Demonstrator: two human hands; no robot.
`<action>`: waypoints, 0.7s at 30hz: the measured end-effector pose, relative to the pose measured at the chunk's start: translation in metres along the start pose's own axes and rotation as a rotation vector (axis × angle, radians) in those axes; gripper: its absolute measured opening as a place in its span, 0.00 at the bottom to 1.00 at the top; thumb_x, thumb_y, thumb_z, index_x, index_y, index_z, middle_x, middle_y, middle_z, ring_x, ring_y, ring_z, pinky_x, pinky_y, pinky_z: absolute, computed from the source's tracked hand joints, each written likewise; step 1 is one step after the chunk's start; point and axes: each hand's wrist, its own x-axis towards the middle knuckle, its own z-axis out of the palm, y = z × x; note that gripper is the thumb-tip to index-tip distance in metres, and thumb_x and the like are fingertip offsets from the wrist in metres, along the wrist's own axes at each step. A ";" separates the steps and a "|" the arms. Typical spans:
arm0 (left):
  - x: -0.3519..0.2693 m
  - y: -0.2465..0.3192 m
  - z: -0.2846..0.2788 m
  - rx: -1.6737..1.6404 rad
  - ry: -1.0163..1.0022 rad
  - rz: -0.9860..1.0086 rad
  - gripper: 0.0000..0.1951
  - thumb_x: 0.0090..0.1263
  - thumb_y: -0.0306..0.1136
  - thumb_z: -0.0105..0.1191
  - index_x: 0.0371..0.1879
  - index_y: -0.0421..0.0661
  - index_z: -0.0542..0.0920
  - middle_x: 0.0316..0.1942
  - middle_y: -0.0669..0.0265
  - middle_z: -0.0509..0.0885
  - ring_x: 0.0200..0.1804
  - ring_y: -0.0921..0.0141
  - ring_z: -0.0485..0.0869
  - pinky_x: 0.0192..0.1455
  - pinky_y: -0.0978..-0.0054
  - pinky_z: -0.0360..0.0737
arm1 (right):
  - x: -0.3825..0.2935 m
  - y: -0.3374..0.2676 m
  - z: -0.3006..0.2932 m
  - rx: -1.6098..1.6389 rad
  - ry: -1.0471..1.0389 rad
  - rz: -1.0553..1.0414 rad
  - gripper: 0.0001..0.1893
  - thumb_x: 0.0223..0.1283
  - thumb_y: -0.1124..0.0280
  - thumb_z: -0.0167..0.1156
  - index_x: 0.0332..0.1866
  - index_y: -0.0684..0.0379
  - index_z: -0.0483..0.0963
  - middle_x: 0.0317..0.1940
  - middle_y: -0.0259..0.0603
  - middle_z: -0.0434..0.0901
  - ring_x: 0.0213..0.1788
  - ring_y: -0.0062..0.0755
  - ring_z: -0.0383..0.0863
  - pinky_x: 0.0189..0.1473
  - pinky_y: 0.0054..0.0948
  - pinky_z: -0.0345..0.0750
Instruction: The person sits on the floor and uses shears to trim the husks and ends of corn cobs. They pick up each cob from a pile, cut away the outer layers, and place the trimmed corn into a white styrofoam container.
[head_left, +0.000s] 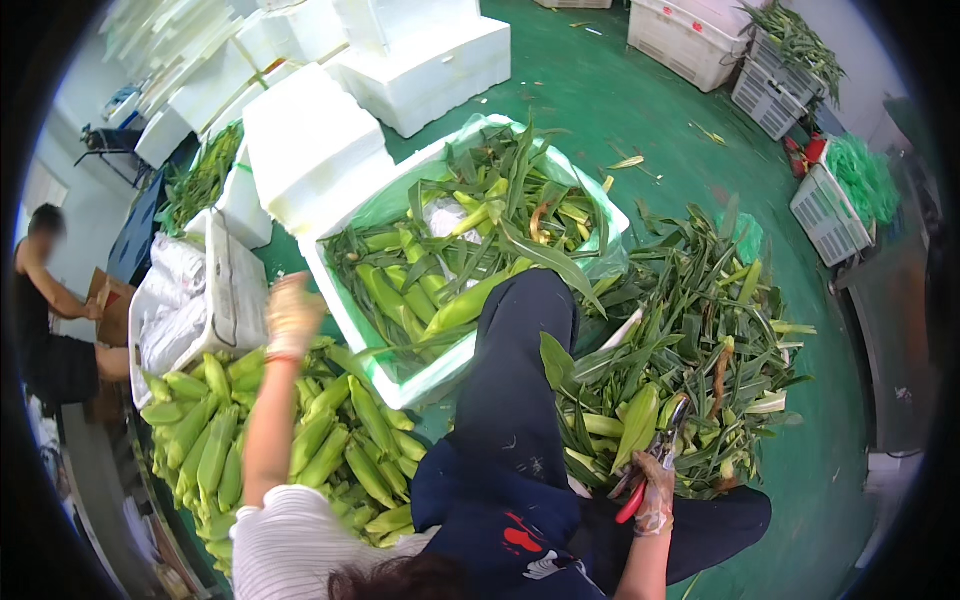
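Observation:
My left hand (294, 313), gloved and blurred, is raised over the left pile, near the corner of a white foam box; I cannot tell if it holds anything. Beneath it lies a heap of green corn ears in husks (217, 450). My right hand (654, 484), in a stained glove, grips red-handled pruning shears (632, 504), whose metal blades point up beside a husked ear (637, 427). Ahead of me stands a foam box (386, 386) lined with green plastic, holding corn ears and leaves. A pile of cut corn leaves and stalks (675, 330) lies on the right.
White foam boxes (442, 71) are stacked behind. A white crate (236, 300) with sacks is at left, near a seated person (45, 300) handling a cardboard box (112, 307). Crates (832, 217) line the right wall. Leaf scraps lie on the green floor (600, 82).

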 end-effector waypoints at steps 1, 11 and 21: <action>0.021 0.086 -0.001 -0.217 -0.181 -0.098 0.27 0.55 0.37 0.66 0.56 0.42 0.79 0.56 0.52 0.80 0.59 0.56 0.79 0.65 0.61 0.74 | -0.006 -0.009 0.009 -0.040 -0.002 0.010 0.16 0.55 0.76 0.65 0.48 0.62 0.70 0.29 0.38 0.77 0.24 0.33 0.81 0.22 0.30 0.81; 0.189 0.282 0.246 -0.095 -0.594 0.320 0.36 0.60 0.30 0.59 0.71 0.59 0.66 0.66 0.49 0.71 0.63 0.55 0.78 0.64 0.59 0.75 | -0.066 -0.032 0.008 -0.056 0.309 -0.063 0.15 0.53 0.79 0.66 0.44 0.62 0.69 0.28 0.39 0.76 0.22 0.33 0.80 0.22 0.30 0.81; 0.234 0.365 -0.034 -0.687 0.438 0.602 0.10 0.67 0.33 0.51 0.39 0.45 0.84 0.34 0.52 0.86 0.40 0.52 0.83 0.43 0.58 0.80 | -0.056 -0.005 0.000 -0.015 0.286 -0.061 0.15 0.55 0.75 0.65 0.46 0.59 0.70 0.27 0.36 0.75 0.23 0.30 0.79 0.26 0.32 0.83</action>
